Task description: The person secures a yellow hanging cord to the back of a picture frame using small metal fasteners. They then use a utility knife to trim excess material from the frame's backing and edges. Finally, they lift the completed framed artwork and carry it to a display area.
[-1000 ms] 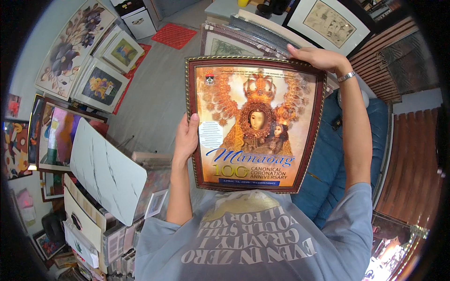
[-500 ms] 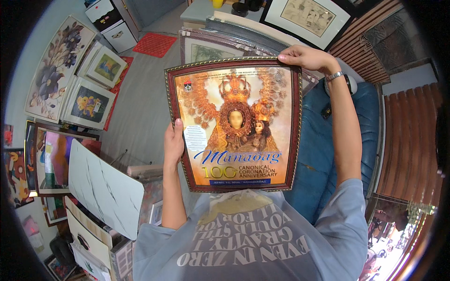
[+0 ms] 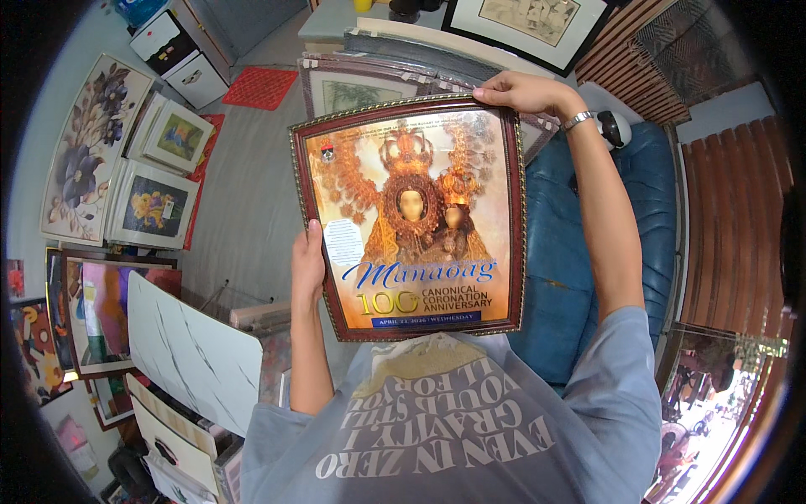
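Observation:
Upright in front of my chest is a framed poster (image 3: 411,277), its dark red-brown frame edged with beaded gold trim. It shows a crowned religious figure with a child in orange and gold tones, above blue and gold lettering. My left hand (image 3: 309,259) grips the left side of the frame, thumb on the front edge and fingers hidden behind. At the top right corner, my right hand (image 3: 525,94) clasps the frame with its thumb over the front. A metal-band watch (image 3: 578,120) circles my right wrist.
A blue sofa (image 3: 554,277) stands to the right. Behind the poster lean several wrapped frames (image 3: 365,84). At left are floral pictures (image 3: 80,160), stacked prints (image 3: 151,206) and a white marbled panel (image 3: 197,349). A red mat (image 3: 260,87) lies on the grey floor (image 3: 243,185).
The framed poster and my right hand have shifted slightly left in view, the poster turning a little. Both hands keep their hold. The surroundings have shifted as the view turned.

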The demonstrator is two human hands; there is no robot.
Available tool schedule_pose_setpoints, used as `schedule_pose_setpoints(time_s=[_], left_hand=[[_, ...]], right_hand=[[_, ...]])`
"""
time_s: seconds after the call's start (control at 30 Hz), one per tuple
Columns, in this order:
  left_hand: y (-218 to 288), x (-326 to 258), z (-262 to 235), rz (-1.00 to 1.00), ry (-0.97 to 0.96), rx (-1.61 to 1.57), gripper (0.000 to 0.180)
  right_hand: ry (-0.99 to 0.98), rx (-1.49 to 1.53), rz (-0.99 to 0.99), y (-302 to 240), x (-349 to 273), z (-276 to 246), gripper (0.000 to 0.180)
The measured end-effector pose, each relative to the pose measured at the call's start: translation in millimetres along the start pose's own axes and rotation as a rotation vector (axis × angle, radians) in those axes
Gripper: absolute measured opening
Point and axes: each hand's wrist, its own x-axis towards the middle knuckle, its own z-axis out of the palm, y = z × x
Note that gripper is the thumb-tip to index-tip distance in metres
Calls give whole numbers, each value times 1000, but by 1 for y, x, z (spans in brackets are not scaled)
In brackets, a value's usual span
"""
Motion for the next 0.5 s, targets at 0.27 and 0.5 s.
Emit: schedule_pose_setpoints(time_s=[0.27,0.5], left_hand=[[-6,2,-6,188,-5,-56,47],[-8,14,-9,474,59,125,47]], right_hand=[[107,-352,-63,-31,-8,7,72],[-105,-327,-445,-54,6,12,56]])
